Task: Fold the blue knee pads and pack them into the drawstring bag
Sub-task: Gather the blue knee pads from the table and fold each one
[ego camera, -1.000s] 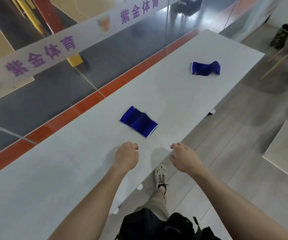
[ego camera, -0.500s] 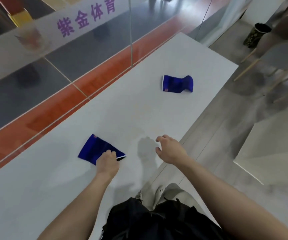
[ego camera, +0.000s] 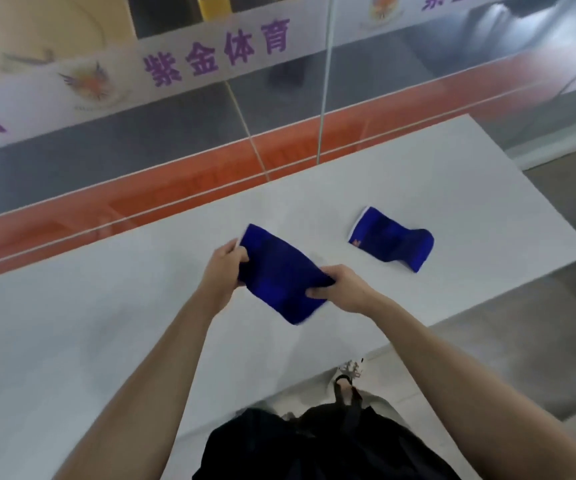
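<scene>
Gripping near knee pad (ego camera: 279, 271) by opposite ends over table (ego camera: 106, 323), left hand (ego camera: 222, 271) and right hand (ego camera: 343, 289) fingers curled on fabric | second knee pad (ego camera: 392, 242) lying apart to the right | likely soft, light, stretchy: pinch hems

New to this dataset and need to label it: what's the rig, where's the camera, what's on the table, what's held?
There is no machine here. A person works with bare hands, and the single camera sits on their head, looking forward and down, so both arms enter from the bottom of the picture. The left hand and the right hand each grip one end of a blue knee pad. A second blue knee pad lies crumpled on the white table, farther off to the right, untouched. Behind the table runs a banner with purple lettering. At the bottom edge is something black; I cannot tell whether it is the drawstring bag or clothing.
</scene>
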Tool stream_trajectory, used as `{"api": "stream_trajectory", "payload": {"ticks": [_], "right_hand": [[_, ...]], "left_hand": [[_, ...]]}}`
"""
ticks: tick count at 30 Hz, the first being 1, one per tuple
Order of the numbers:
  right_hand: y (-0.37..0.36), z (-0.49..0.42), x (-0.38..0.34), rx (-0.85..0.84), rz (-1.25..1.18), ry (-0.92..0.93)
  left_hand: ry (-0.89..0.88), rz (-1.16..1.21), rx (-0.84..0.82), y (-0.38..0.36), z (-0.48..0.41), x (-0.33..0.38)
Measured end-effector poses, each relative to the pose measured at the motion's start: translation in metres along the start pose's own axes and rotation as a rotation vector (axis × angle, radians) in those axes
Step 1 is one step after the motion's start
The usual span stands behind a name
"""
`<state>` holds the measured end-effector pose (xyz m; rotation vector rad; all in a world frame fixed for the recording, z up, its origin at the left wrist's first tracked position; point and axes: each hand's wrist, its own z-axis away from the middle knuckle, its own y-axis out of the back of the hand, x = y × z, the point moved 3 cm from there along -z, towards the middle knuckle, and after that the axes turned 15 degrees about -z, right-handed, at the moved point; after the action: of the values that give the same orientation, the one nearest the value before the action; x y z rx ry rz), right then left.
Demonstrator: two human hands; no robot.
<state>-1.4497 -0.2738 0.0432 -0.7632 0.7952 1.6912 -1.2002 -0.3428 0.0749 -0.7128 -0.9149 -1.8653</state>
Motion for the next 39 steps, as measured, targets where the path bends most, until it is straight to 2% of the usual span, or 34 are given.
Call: {"api": "stream_trajectory", "payload": {"ticks": [4,7,8,11,13,15,18,21,25,28,30,32,35,37,39], "right_hand": [[0.050,-0.004,-0.001,-0.122,-0.185,-0.056],[0.071,-0.011,0.001,-0.129,-0.092,-0.074],[0.076,-0.016,0.006,-0.109,0.002,-0.075],[0.099,-0.017,0.027,0.005,0.364,-0.100],[0.119,-0.010,0.044,0.156,0.458,-0.092],[0.140,-0.003,0.063,0.284,0.506,-0.030],[0.166,-0.001,0.087,0.379,0.640,0.109],[0.182,-0.019,0.099,0.410,0.735,0.176],[0.187,-0.050,0.111,0.289,0.896,0.084],[0.196,-0.058,0.098,0.347,0.824,0.173],[0.206,-0.059,0.079,0.323,0.656,0.197],[0.214,-0.058,0.057,0.175,0.429,0.144],[0.212,-0.047,0.025,0.004,-0.003,0.117],[0.202,-0.037,0.021,-0.057,-0.259,0.091],[0.191,-0.027,0.025,-0.169,-0.361,0.023]], "left_hand": [[0.125,-0.009,0.131,-0.017,-0.001,-0.022],[0.122,-0.117,0.208,-0.028,-0.004,-0.038],[0.110,-0.233,0.220,-0.032,-0.006,-0.043],[0.076,-0.821,0.267,-0.048,-0.010,-0.063],[-0.044,-1.040,0.228,-0.072,-0.008,-0.070],[-0.154,-1.136,0.077,-0.104,-0.006,-0.076],[-0.147,-1.245,-0.159,-0.148,-0.003,-0.087],[-0.103,-1.318,-0.140,-0.165,-0.006,-0.093],[-0.076,-1.293,-0.094,-0.167,-0.007,-0.090],[-0.098,-1.149,0.054,-0.172,-0.007,-0.076],[-0.072,-0.903,0.088,-0.182,-0.009,-0.059],[0.044,-0.561,0.020,-0.197,-0.014,-0.037],[0.214,-0.010,-0.204,-0.227,-0.017,-0.006],[0.219,0.284,-0.299,-0.242,-0.018,0.013],[0.132,0.436,-0.281,-0.247,-0.019,0.031]]}}
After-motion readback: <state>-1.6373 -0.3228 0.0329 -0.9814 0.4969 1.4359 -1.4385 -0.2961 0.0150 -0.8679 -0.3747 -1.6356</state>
